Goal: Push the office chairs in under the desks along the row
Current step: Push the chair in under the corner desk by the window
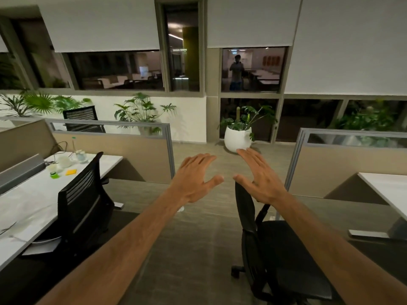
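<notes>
1. Two bare hands, left hand and right hand, hover apart with fingers spread, holding nothing.
2. At 5 o'clock, a black mesh-backed chair stands out in the aisle.
3. At 8 o'clock, a second chair sits tucked against the smooth white desk.

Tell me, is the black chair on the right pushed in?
Out. The right chair stands in the aisle, clear of the right desk.
</notes>
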Demonstrator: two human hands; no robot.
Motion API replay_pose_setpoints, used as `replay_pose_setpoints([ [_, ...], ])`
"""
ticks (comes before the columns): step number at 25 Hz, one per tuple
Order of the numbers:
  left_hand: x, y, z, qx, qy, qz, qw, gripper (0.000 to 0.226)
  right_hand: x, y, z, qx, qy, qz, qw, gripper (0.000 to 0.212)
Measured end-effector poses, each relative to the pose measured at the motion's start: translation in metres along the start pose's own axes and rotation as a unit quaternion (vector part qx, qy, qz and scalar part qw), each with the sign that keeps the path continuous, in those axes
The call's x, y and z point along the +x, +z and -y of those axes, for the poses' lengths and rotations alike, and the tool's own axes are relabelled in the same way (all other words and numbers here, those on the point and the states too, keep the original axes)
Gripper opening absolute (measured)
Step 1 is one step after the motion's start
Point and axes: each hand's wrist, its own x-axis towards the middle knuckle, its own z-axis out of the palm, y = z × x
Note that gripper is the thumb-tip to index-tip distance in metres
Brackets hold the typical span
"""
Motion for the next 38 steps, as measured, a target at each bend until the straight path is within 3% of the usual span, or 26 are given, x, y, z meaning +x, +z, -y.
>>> replay_pose_setpoints([
  [9, 0.123, 0.070, 0.116, -0.037, 0.036, 0.052, 0.997, 0.091, 0.109, 0.083, -0.072, -0.023, 0.067, 0.017, 0.997, 0.089],
  [15, 0.244, 0.124, 0.196, -0.051, 0.099, 0.085, 0.990, 0.085, 0.194, 0.125, -0.144, -0.045, 0.131, -0.026, 0.990, 0.082],
  [26, 0.417, 0.261, 0.196, -0.088, 0.183, 0.166, 0.965, 0.084, 0.236, 0.146, -0.306, -0.086, 0.195, 0.004, 0.977, 0.082],
  [31, 0.456, 0.348, 0.172, -0.101, 0.254, 0.238, 0.932, 0.083, 0.199, 0.160, -0.339, -0.073, 0.303, 0.020, 0.950, 0.078],
  [35, 0.460, 0.433, 0.147, -0.111, 0.361, 0.333, 0.864, 0.075, 0.146, 0.192, -0.350, -0.099, 0.432, -0.009, 0.896, 0.074],
  [36, 0.459, 0.438, 0.149, -0.109, 0.359, 0.332, 0.865, 0.075, 0.143, 0.195, -0.347, -0.106, 0.433, -0.010, 0.895, 0.076],
  [38, 0.454, 0.466, 0.144, -0.118, 0.396, 0.379, 0.828, 0.074, 0.121, 0.219, -0.338, -0.109, 0.508, -0.033, 0.854, 0.075],
])
